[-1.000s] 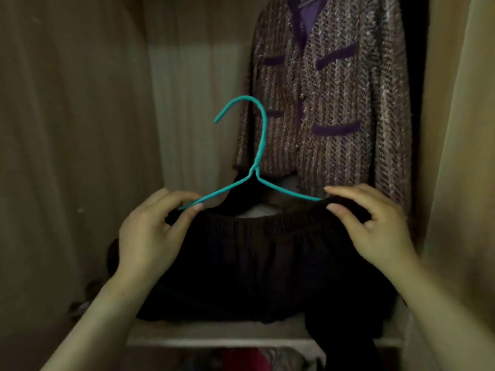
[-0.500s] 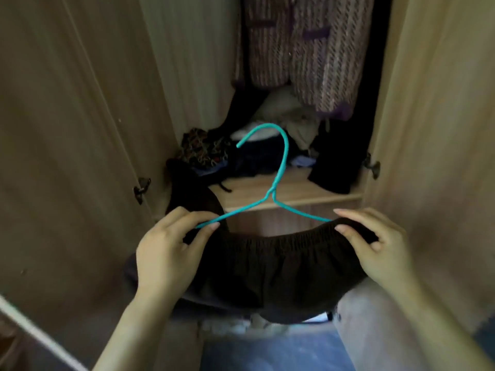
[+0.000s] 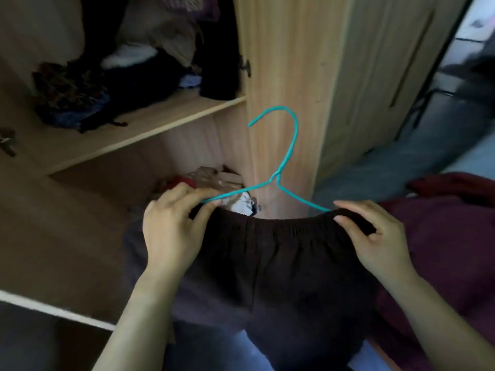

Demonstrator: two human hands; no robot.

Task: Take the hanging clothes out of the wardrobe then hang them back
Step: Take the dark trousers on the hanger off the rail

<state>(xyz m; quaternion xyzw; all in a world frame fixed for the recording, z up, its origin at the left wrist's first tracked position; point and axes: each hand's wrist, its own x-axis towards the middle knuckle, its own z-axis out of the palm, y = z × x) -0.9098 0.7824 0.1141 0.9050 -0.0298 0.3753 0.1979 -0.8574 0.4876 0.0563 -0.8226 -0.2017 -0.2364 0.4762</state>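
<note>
Carried out and down from the hanging space, the dark garment (image 3: 281, 263) on its teal hanger (image 3: 288, 156) now sits in front of the wardrobe instead of inside it, and the patterned jacket it was level with a second ago is out of view. By the look of it the taking-out half for this piece is done, and it is being swung toward somewhere to set it down before it goes back. The garment is soft and dark brown to black, with a gathered elastic waistband stretched flat between the hands and the rest hanging limp below. The hanger is thin wire, its hook upright and free of any rail, its arms running down into the waistband. The left hand (image 3: 171, 228) is curled round the hanger's left arm and the cloth beneath it; the right hand (image 3: 375, 242) pinches the waistband's other end, fingers over the top. Behind stand a wooden wardrobe panel (image 3: 281, 76) and a shelf (image 3: 150, 124) bearing a heap of clothes (image 3: 80, 97). A bed (image 3: 442, 236) with a maroon cover lies just to the right.
</note>
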